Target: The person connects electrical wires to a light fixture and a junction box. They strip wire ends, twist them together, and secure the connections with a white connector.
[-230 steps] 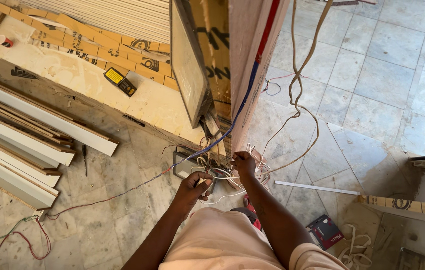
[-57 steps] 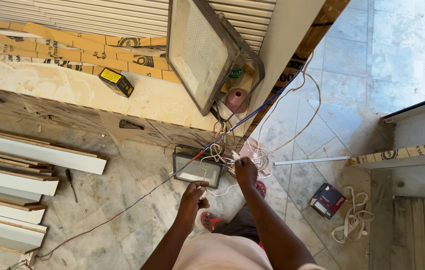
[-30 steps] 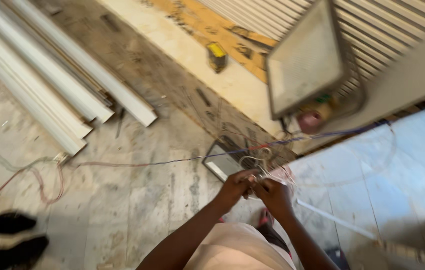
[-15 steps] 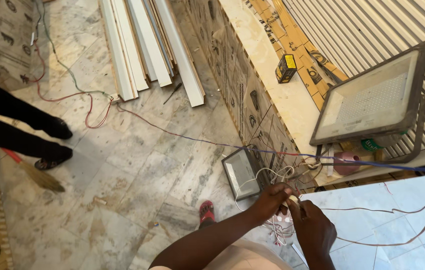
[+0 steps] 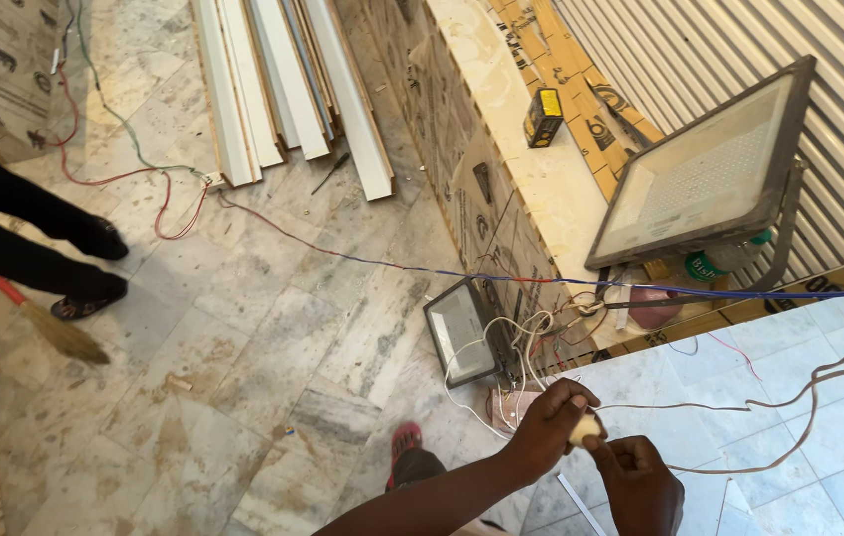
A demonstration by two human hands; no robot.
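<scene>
My left hand (image 5: 549, 429) pinches a small pale yellowish piece (image 5: 585, 429) where thin white wires (image 5: 501, 367) end. My right hand (image 5: 642, 482) sits just below and right of it, fingertips closed on the same piece. A brown twin cable (image 5: 799, 397) runs off to the right from the hands. Just beyond my hands a small floodlight (image 5: 461, 333) lies on the floor amid tangled wires. A large floodlight (image 5: 710, 169) leans against the corrugated wall above it.
A taut blue wire (image 5: 739, 293) and a red wire (image 5: 273, 228) cross the marble floor. White trim strips (image 5: 283, 79) lie at the top, with a yellow box (image 5: 543, 116) on the ledge. Another person's legs (image 5: 25, 223) and a broom (image 5: 50, 326) are at left. My red sandal (image 5: 405, 439) shows below.
The view has swung round and shifted left, bringing the other person's legs and the broom into sight. My hands stay together on the wires by the small floodlight.
</scene>
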